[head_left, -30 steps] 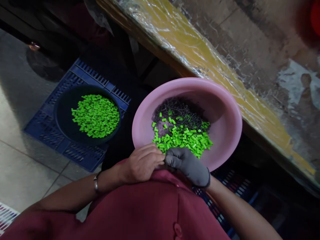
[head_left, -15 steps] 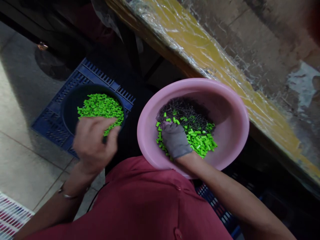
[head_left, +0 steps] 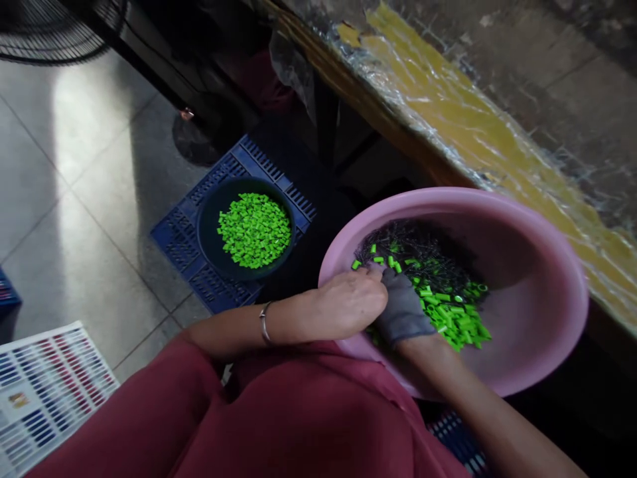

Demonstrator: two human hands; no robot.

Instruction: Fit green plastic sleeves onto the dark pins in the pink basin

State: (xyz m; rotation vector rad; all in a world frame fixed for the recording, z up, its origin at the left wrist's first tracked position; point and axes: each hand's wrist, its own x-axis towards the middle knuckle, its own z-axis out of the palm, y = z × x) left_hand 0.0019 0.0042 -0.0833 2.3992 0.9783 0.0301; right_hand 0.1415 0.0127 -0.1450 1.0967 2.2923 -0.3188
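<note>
Inside the left part of a pink basin (head_left: 537,332), my two hands meet. My left hand (head_left: 353,302), bare with a bracelet at the wrist, has its fingers curled in against the right one; whatever they grip is hidden. On my right hand (head_left: 405,309) is a grey glove, its fingers bent down and partly covered by the left. Short bright green plastic tubes (head_left: 455,318) lie beside the glove. Behind them is a heap of thin dark screw-like or wire-like pieces (head_left: 418,242), with several green tubes scattered over it.
A dark round bowl (head_left: 206,245) of green pieces (head_left: 256,229) rests on an upturned blue crate (head_left: 172,232) to the left. Along the right runs a table edge wrapped in yellow and clear plastic (head_left: 448,113). A fan (head_left: 60,33) and a white crate (head_left: 54,392) stand left.
My left hand has moved right, from over the dark bowl to the pink basin, beside my gloved hand. My right hand stays in the basin. The view has shifted left.
</note>
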